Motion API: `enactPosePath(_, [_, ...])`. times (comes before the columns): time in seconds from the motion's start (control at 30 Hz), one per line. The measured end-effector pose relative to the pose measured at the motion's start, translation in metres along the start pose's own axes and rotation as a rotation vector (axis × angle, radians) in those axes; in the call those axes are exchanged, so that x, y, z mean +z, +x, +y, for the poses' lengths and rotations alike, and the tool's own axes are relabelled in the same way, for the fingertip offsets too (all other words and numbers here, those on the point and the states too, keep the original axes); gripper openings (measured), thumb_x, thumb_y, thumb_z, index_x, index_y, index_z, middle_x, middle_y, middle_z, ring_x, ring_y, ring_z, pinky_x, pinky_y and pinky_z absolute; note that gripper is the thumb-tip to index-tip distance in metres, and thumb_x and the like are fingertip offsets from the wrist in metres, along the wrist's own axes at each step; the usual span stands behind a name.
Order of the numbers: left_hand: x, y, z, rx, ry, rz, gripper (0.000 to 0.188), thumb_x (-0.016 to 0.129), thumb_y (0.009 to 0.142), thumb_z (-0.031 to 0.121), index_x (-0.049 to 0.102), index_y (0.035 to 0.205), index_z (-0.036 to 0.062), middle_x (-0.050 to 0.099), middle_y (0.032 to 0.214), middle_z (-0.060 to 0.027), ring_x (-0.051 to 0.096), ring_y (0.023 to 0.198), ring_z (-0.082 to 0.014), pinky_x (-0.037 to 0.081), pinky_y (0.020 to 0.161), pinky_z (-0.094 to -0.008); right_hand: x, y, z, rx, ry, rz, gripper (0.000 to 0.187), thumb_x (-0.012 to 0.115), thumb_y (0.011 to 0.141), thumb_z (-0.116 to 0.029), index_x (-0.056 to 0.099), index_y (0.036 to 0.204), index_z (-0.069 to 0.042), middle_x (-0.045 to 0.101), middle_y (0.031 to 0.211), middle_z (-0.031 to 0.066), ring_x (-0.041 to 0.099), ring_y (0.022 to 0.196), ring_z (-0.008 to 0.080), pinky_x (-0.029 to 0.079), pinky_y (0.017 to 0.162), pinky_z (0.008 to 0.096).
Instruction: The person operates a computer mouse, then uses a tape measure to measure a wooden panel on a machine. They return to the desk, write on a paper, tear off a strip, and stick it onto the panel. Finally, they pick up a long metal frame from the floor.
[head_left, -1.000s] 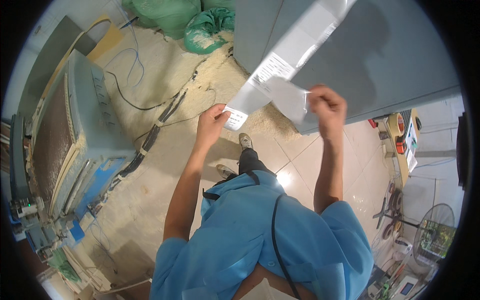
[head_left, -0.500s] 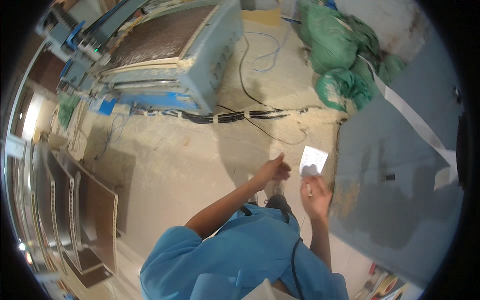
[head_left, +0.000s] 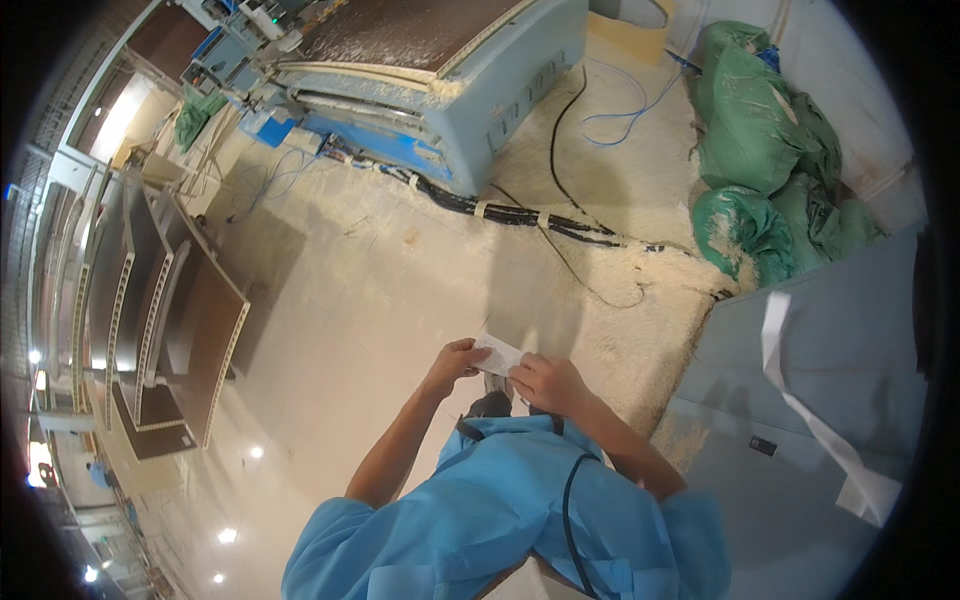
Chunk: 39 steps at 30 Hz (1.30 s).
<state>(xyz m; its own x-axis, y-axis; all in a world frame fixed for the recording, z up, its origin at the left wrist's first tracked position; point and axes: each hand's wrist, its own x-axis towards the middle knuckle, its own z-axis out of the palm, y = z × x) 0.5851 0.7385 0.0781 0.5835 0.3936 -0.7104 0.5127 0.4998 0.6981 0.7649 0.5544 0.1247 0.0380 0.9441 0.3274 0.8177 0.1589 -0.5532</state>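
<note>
A small white paper slip (head_left: 499, 353) with faint print is stretched between both hands, in front of my body above the floor. My left hand (head_left: 458, 364) pinches its left end, thumb on top. The right end is gripped by my right hand (head_left: 550, 382), whose fingers curl over the edge and cover part of it. Below the slip, my shoes and dark trousers show in part.
Ahead stands a blue-grey machine (head_left: 520, 95) with a dusty brown panel (head_left: 400, 40). Black cables (head_left: 450, 200) cross the sawdust-covered floor. Green sacks (head_left: 750, 120) slump at far right, behind a grey cabinet (head_left: 820, 360) with a white strip (head_left: 815, 425). Brown boards (head_left: 205, 330) lean at left.
The slip has come from the right to in front of my body. My left hand, empty before, now grips it too. The view has turned rightward.
</note>
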Motion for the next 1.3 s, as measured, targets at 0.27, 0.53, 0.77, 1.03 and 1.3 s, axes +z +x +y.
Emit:
enactPosePath(0.27, [-0.076,-0.001,-0.185,-0.097,-0.088,0.589,0.025,0.073,0.091,0.025,0.072,0.101,0.0012,0.067,0.079,-0.0046,0.062,0.064,-0.013,0.046,0.05,-0.0294,0.016,0.0,0.018,0.2,0.122,-0.214,0.022,0.07,0.092,-0.032,0.072,0.094,-0.011,0.07,0.094,0.0077,0.072,0.085,0.0297,0.059,0.074,0.0419])
enactPosePath(0.53, [-0.109,-0.065,-0.325,-0.544,-0.432,0.912,0.016,0.071,0.093,0.017,0.061,0.083,0.0087,0.054,0.062,-0.0049,0.055,0.048,-0.016,0.04,0.039,-0.0303,0.034,-0.049,0.07,0.54,0.061,-0.403,0.031,0.066,0.092,-0.036,0.072,0.102,-0.007,0.073,0.102,0.0167,0.07,0.098,0.0377,0.055,0.087,0.0497])
enactPosePath(0.77, [-0.091,0.007,-0.238,-0.13,0.125,0.741,0.028,0.074,0.087,0.027,0.075,0.098,0.001,0.063,0.069,-0.0067,0.058,0.06,-0.0144,0.044,0.054,-0.0322,0.033,-0.103,0.095,0.792,0.053,-0.378,0.035,0.066,0.091,-0.037,0.071,0.103,-0.005,0.074,0.102,0.0195,0.07,0.096,0.0392,0.055,0.084,0.0495])
enactPosePath(1.03, [0.001,0.107,-0.084,0.327,0.213,0.521,0.032,0.075,0.092,0.027,0.075,0.103,-0.0033,0.072,0.083,-0.0057,0.064,0.075,-0.0144,0.05,0.069,-0.03,0.014,-0.122,0.108,0.903,0.253,0.028,0.04,0.066,0.095,-0.039,0.072,0.088,-0.001,0.073,0.087,0.0223,0.071,0.082,0.04,0.054,0.074,0.0492])
enactPosePath(1.3, [-0.052,0.125,-0.113,0.074,0.316,0.749,0.032,0.075,0.085,0.027,0.078,0.104,0.0012,0.075,0.084,-0.0124,0.069,0.08,-0.0203,0.053,0.071,-0.0378,-0.006,-0.068,0.193,0.911,0.293,0.27,0.029,0.067,0.096,-0.022,0.073,0.088,0.005,0.072,0.075,0.0144,0.069,0.064,0.0242,0.054,0.067,0.0354])
